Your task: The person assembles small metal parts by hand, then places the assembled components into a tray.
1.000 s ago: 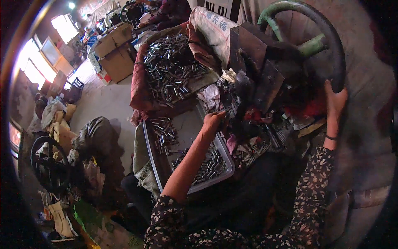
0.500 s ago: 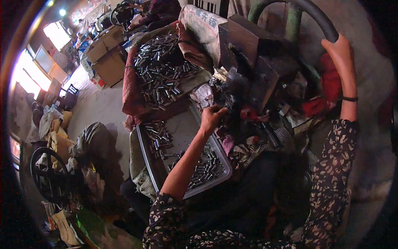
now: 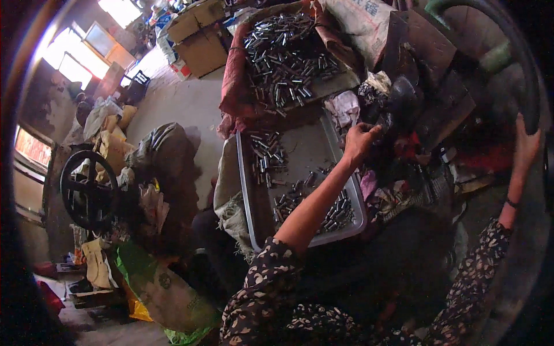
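My right hand (image 3: 527,147) is closed round the dark rim of a large handwheel (image 3: 522,52) at the far right. The wheel has green spokes and stands beside a dark, blocky machine (image 3: 430,49). In the middle, my left hand (image 3: 362,141) reaches to the machine's dark working area, its thumb and fingers pinched together. What they hold, if anything, is too small and dark to make out. Below my left forearm sits a grey plastic tray (image 3: 247,199) with small metal cylinders (image 3: 266,151) in it. Behind the tray, a reddish sack (image 3: 234,75) is heaped with more shiny cylinders (image 3: 288,55).
A pale rag (image 3: 344,109) lies beside my left hand, and crumpled cloths (image 3: 392,199) cover the area right of the tray. Cardboard boxes (image 3: 201,49) stand at the back left. Further left are another black handwheel (image 3: 88,190) and a green sack (image 3: 167,291).
The view has swung left, so the scene sits further right. My right hand has come down and nearer with the handwheel rim. My left hand stays at the same spot by the machine.
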Demonstrator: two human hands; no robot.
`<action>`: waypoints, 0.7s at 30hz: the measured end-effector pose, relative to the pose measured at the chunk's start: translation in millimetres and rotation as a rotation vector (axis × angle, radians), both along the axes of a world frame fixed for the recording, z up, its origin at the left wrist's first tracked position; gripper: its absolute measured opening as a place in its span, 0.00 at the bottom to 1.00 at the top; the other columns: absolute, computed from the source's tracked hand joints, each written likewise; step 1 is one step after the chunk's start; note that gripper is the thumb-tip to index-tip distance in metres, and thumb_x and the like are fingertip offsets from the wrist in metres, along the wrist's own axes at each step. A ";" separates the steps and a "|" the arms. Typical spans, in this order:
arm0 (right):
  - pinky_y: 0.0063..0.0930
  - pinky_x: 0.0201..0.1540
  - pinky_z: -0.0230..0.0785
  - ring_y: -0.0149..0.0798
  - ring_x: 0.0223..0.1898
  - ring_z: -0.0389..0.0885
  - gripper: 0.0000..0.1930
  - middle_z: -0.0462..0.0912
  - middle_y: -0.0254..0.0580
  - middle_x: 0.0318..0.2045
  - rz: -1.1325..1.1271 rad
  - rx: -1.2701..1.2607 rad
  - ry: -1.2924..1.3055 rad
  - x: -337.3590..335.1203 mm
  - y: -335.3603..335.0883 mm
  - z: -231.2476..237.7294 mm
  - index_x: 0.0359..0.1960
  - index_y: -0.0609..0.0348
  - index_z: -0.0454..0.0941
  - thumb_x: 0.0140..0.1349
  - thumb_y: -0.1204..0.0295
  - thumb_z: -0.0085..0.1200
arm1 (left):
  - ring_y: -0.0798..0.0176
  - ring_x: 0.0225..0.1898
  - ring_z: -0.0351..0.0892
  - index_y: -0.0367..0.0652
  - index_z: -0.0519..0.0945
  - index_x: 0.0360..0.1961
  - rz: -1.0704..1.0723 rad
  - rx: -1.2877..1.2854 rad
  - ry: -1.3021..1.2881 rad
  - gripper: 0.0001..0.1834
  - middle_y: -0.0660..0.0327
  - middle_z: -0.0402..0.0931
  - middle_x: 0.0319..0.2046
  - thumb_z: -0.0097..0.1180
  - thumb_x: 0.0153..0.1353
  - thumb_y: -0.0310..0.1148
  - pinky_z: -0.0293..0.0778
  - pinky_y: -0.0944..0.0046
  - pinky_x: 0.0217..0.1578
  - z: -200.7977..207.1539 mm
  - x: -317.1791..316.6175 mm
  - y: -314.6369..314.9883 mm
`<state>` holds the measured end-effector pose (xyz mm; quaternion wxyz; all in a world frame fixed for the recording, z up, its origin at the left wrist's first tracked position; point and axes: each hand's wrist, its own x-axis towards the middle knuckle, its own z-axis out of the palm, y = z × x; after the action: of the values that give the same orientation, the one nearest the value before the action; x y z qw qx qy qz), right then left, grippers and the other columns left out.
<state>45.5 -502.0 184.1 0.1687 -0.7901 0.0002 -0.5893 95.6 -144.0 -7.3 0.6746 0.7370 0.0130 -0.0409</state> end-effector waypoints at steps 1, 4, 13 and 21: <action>0.28 0.49 0.61 0.37 0.44 0.71 0.20 0.72 0.44 0.45 0.049 0.014 -0.003 -2.2 24.8 0.1 0.47 0.64 0.68 0.54 0.68 0.54 | 0.69 0.20 0.70 0.34 0.76 0.29 0.046 0.160 -0.087 0.16 0.62 0.73 0.21 0.56 0.52 0.40 0.66 0.69 0.20 1.4 -2.7 8.6; 0.31 0.49 0.61 0.40 0.43 0.71 0.19 0.73 0.45 0.43 0.177 0.040 -0.003 -30.8 129.6 3.6 0.45 0.64 0.68 0.54 0.68 0.53 | 0.68 0.22 0.72 0.34 0.75 0.30 0.039 -0.194 0.083 0.16 0.60 0.74 0.21 0.55 0.53 0.39 0.68 0.68 0.22 3.3 -8.6 40.4; 0.33 0.39 0.66 0.44 0.36 0.71 0.07 0.70 0.44 0.30 1.013 -0.395 0.796 -81.0 354.0 -148.8 0.29 0.61 0.71 0.45 0.80 0.46 | 0.60 0.40 0.73 0.39 0.70 0.42 0.058 -1.464 0.372 0.12 0.53 0.70 0.40 0.46 0.59 0.34 0.77 0.68 0.32 0.6 -99.6 204.4; 0.34 0.39 0.66 0.44 0.39 0.70 0.10 0.70 0.44 0.33 0.781 -0.518 0.854 -55.9 388.0 -200.0 0.32 0.60 0.71 0.45 0.81 0.45 | 0.66 0.35 0.72 0.40 0.70 0.42 0.140 -1.617 0.409 0.12 0.59 0.72 0.34 0.45 0.59 0.34 0.74 0.71 0.28 20.5 -167.5 253.2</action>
<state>-10.4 -113.9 -16.0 0.1596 -0.9127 -0.3633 -0.0978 -71.9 109.3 13.2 0.9807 0.0015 0.1476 -0.1284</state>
